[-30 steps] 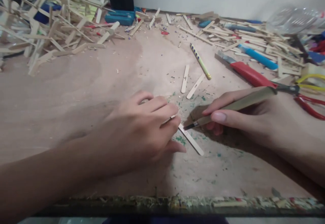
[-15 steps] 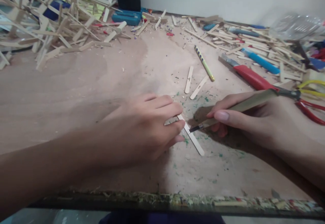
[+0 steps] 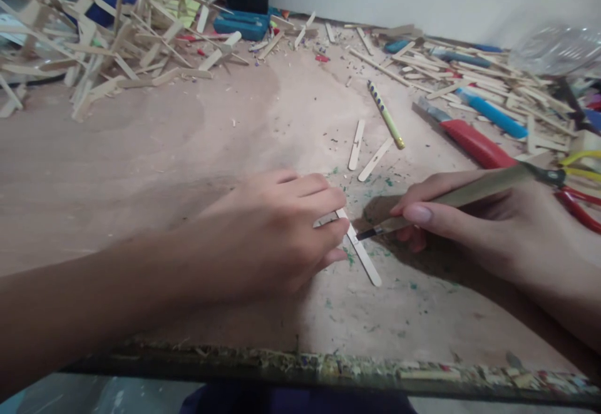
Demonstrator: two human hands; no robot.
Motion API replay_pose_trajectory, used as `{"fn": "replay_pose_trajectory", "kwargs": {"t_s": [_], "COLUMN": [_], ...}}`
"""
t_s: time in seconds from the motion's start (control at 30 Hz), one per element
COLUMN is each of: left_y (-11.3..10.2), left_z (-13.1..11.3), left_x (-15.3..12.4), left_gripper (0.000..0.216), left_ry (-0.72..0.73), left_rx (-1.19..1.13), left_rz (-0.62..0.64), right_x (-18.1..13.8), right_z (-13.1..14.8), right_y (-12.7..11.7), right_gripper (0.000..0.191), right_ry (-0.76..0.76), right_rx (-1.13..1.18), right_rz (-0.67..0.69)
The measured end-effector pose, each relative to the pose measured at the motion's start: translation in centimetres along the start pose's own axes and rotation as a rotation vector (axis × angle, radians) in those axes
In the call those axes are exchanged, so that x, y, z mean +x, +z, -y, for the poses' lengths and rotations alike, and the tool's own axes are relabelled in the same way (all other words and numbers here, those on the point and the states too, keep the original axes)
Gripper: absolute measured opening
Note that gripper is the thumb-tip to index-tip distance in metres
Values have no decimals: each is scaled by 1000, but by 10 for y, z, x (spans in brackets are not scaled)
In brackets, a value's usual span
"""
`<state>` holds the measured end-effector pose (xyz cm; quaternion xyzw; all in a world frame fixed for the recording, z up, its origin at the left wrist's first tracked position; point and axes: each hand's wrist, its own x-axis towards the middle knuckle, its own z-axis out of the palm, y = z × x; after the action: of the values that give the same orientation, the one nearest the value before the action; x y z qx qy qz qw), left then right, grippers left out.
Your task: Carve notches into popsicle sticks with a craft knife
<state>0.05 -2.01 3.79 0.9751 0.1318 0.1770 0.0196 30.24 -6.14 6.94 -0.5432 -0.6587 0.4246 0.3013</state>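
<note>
My left hand [image 3: 291, 232] rests on the wooden table with bent fingers, pinning the upper part of a flat wooden craft stick [image 3: 369, 263]. The stick lies slanted, its lower end sticking out towards me, with a small mark or notch near its middle. Between thumb and fingers, my right hand [image 3: 479, 229] grips a craft knife [image 3: 483, 186] with a brownish handle. Its dark blade tip meets the stick's right edge beside that mark. Beyond the hands lie two notched craft sticks [image 3: 357, 144] and a yellow-green pencil [image 3: 385, 115] with dark dots.
A tangled heap of joined craft sticks [image 3: 126, 32] fills the back left. Loose sticks [image 3: 502, 85] and a blue-handled tool [image 3: 493, 113] spread at the back right. Near my right hand lie a red-handled cutter [image 3: 476, 143] and red-handled pliers [image 3: 580, 207]. A clear plastic bottle [image 3: 558, 47] stands behind.
The whole view has shifted slightly, so everything appears a little further right. Both hands, the stick and the knife keep nearly the same arrangement, with the blade still at the stick's middle.
</note>
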Motion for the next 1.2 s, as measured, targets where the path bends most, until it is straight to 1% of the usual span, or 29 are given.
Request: {"fn": "replay_pose_trajectory", "kwargs": {"t_s": [0.07, 0.17, 0.23, 0.3, 0.37, 0.53, 0.6, 0.7, 0.83, 0.93, 1.03, 1.13, 1.2], "left_y": [0, 1, 0, 0, 0, -1, -1, 0, 6, 8, 6, 0, -3], "left_z": [-3, -10, -14, -16, -17, -16, -13, -5, 4, 6, 6, 4, 1], "left_x": [0, 1, 3, 4, 5, 3, 2, 1, 0, 1, 1, -3, -5], "left_gripper": [33, 43, 47, 46, 45, 49, 43, 26, 31, 35, 34, 29, 27], "left_ry": [-21, -68, -93, -109, -114, -99, -70, -19, 16, 57, 45, 33, 29], "left_rx": [4, 27, 32, 21, 15, 37, 45, 37, 37, 44, 38, 33, 19], "left_rz": [6, 3, 24, 63, 78, 43, 45, 13, -70, -36, -1, -1, -17], "right_x": [-3, -8, -10, -12, -13, -13, -11, -10, -12, -17, -20, -21, -21], "right_z": [2, 2, 0, -1, 0, 9, 9, 7, 8, 10, 9, 8, 11], "right_y": [2, 4, 6, 8, 9, 11, 9, 3, -4, -7, -10, -13, -13], "right_gripper": [49, 34, 24, 19, 21, 31, 31, 29, 20, 21, 18, 13, 18], "right_ry": [-19, -71, -113, -134, -130, -119, -132, -164, -197, -213, -230, -230, -231], "right_rx": [-16, -28, -13, -1, -7, -72, -99, -131, -180, -218, -271, -314, -290], "right_rz": [-24, -46, -53, -66, -84, -96, -89, -78, -66, -71, -78, -94, -130]}}
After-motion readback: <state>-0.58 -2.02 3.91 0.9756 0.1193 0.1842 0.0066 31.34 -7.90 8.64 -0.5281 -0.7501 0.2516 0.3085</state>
